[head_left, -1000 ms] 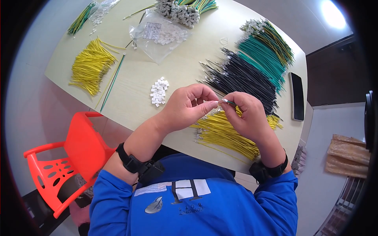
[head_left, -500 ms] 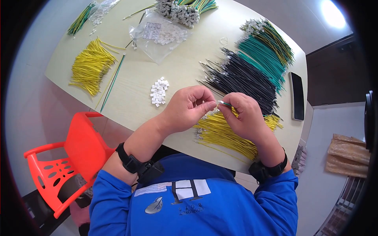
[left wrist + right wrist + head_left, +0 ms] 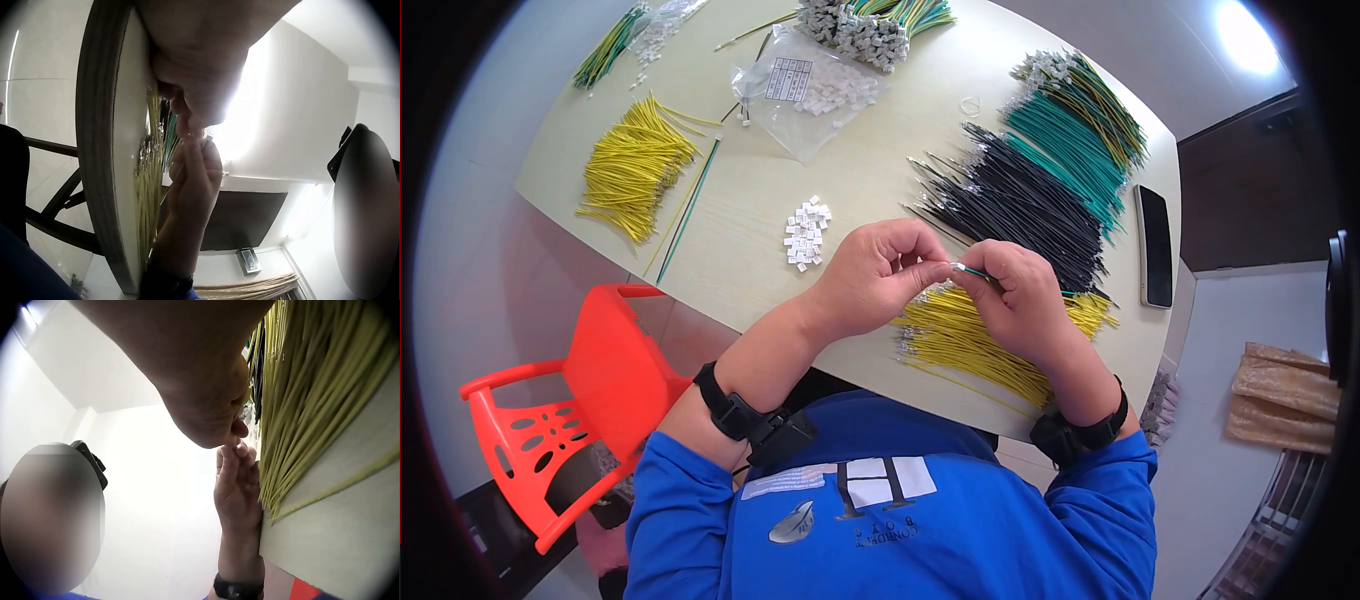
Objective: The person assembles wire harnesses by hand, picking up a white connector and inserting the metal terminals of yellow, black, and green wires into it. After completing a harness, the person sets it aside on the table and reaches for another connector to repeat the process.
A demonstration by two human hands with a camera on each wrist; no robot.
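Observation:
Over the near side of the table, my two hands meet at the fingertips. My right hand (image 3: 1022, 298) pinches a green wire (image 3: 974, 271) close to its end, where a small white connector (image 3: 958, 266) sits. Thumb and forefinger of my left hand (image 3: 888, 272) come together at the connector's other side and pinch it; the fingertips cover part of it. Yellow wires (image 3: 975, 340) with metal terminals lie beneath the hands, and black wires (image 3: 1020, 200) just beyond. Both wrist views show the left hand (image 3: 239, 494) and right hand (image 3: 194, 187) joined at the fingertips.
Loose white connectors (image 3: 805, 235) lie left of the hands. Farther back are a clear bag (image 3: 800, 125) of connectors and finished wire bundles (image 3: 870, 35). Green wires (image 3: 1070, 140) and a phone (image 3: 1154, 245) are to the right, a yellow wire pile (image 3: 630, 170) and red chair (image 3: 610, 360) left.
The right hand has shifted slightly left and turned the green wire with its connector. The left fingertips, a little apart from the connector before, now sit against it.

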